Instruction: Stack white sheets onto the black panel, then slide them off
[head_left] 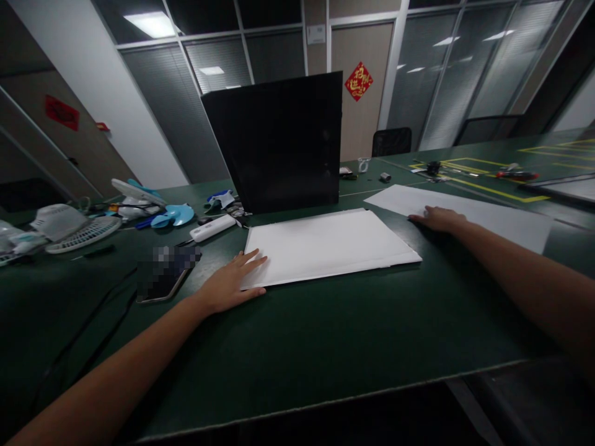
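Observation:
A flat white panel (320, 244) with thin dark edges lies on the green table in front of me. My left hand (232, 282) rests at its near left corner, fingers spread, two of them on the white surface and the thumb along the near edge. To the right is a large thin white sheet (488, 217), set at an angle. My right hand (439, 220) is closed on the near edge of this sheet, with its fingertips pointing left; part of the grip is hidden beneath the hand.
Behind the panel stands a large black screen-like board (283, 142). A phone (170, 275), a white power strip (212, 228), a blue fan-like part (173, 215) and a white fan grille (83, 234) lie left. Small tools (515, 173) and yellow tape lines are far right. The table's edge (325, 404) is near me.

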### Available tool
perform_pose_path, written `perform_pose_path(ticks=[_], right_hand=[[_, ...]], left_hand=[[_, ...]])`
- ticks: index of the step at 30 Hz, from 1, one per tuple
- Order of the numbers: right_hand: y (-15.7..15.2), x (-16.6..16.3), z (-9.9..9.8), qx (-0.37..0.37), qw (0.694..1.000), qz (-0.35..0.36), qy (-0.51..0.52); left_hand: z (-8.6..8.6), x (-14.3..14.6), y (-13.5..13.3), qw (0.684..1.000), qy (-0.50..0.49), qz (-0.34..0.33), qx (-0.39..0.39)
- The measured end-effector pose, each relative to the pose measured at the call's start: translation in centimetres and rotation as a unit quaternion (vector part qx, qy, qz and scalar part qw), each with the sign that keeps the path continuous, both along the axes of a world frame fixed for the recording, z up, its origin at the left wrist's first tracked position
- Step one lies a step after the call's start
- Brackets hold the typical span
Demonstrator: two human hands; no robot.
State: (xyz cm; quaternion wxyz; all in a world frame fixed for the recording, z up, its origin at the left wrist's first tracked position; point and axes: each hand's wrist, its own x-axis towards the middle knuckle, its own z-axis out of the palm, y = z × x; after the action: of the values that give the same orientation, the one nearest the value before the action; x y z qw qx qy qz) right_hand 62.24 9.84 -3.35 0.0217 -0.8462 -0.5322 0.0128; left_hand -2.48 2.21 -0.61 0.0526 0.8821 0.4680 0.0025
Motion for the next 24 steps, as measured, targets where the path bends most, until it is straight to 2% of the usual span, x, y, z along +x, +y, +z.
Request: perform_pose_path(ticks=[10,14,17,19,21,24], right_hand=[[-1.5,-2.4,1.6,0.042,0.999,0.001,-0.034],[-2.9,-3.9,3.0,0.095,0.994,-0.016,-0.049],[-4.1,-5.7,4.3,0.184,0.98,-0.012,-0.078],[-4.8,-7.3,5.0,0.265,0.959,0.022,-0.097],[-5.5,-8.9,5.5,0.317,0.939,0.096,-0.096],[-6.2,-11.3,5.4,0.301,0.908,0.279,-0.079]], left_hand=[[0.4,-0.1,0.0,1.0,0.015,-0.008,0.021],[0.3,-0.3,0.0,0.999,0.02,-0.005,0.034],[0.1,-0.4,0.1,0.999,0.019,-0.001,0.033],[0.0,-0.4,0.1,0.999,0.018,0.004,0.027],[-0.1,-0.3,0.0,1.0,0.014,0.013,0.023],[-0.1,-0.2,-0.1,0.999,0.007,0.032,0.019]])
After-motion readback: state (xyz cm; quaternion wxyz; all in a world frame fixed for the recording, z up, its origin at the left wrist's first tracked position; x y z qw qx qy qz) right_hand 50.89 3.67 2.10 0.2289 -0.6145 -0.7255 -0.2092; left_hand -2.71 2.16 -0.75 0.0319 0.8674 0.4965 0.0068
